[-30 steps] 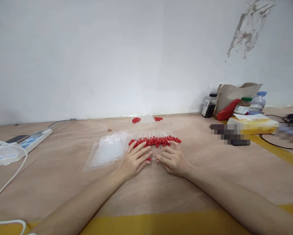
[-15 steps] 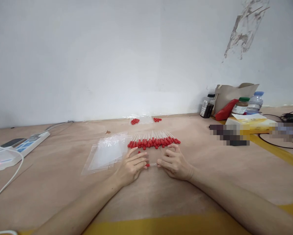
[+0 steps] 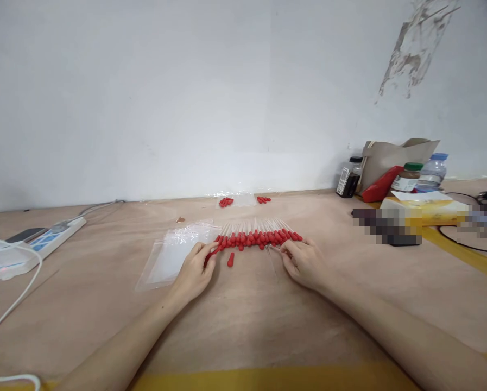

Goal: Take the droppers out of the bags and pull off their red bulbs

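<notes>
My left hand (image 3: 195,269) is closed around a dropper with a red rubber bulb (image 3: 211,253), at the left end of a row. The row consists of several red-bulbed droppers (image 3: 251,238), their thin clear tubes pointing towards the wall. One loose red rubber bulb (image 3: 231,260) lies on the table between my hands. At the row's right end, my right hand (image 3: 302,260) has its thumb and fingertips pinched at the upper end of a thin glass tube (image 3: 274,265). Whether more tubes lie under those fingers is hard to see.
Clear plastic bags (image 3: 165,258) lie left of the row. Small red bulb piles (image 3: 226,202) rest near the wall by plastic film. At left is a power strip (image 3: 35,255) with cables. On the right stand a dark bottle (image 3: 348,178), a jar (image 3: 406,178) and a tissue pack (image 3: 426,210).
My hands have moved apart. The left carried the red-bulbed dropper up and left to the row's end; the right moved to the glass tubes. The loose bulb is now uncovered.
</notes>
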